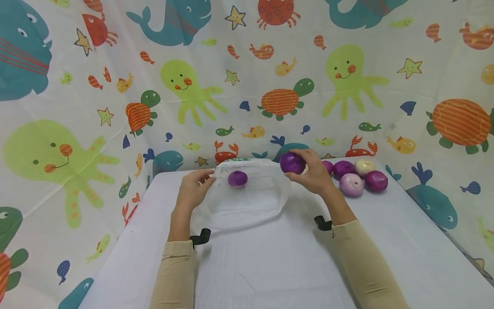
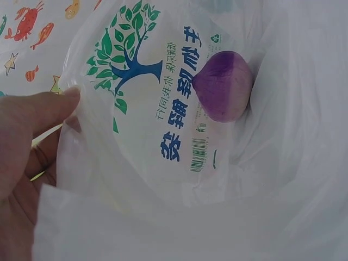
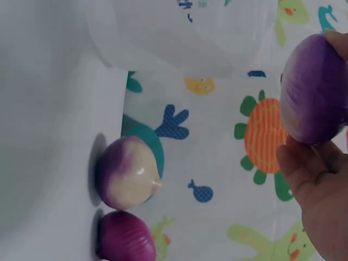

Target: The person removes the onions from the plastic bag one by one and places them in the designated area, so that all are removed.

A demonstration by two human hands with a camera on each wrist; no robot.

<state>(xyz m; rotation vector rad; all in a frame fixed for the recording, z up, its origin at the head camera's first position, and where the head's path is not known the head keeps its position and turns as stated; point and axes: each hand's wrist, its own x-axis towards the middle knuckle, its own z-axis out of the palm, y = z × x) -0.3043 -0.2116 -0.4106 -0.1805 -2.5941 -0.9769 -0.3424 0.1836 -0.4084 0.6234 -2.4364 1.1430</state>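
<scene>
A translucent white plastic bag (image 1: 247,206) with a printed tree lies mouth-open on the table. My left hand (image 1: 193,189) pinches the left edge of its mouth between thumb and fingers. Inside the bag rests one purple onion (image 2: 225,87), pale on one side. Close to the bag's right edge, my right hand (image 1: 314,174) holds another purple onion (image 1: 291,164) above the table. The right wrist view shows this held onion (image 3: 312,89) between the thumb and fingers.
Right of the right hand, several onions sit grouped on the white table (image 1: 270,266), among them a dark purple onion (image 1: 376,181), a light purple onion (image 1: 351,184) and a pale onion (image 1: 364,167). A sea-animal curtain (image 1: 239,98) hangs behind and beside the table.
</scene>
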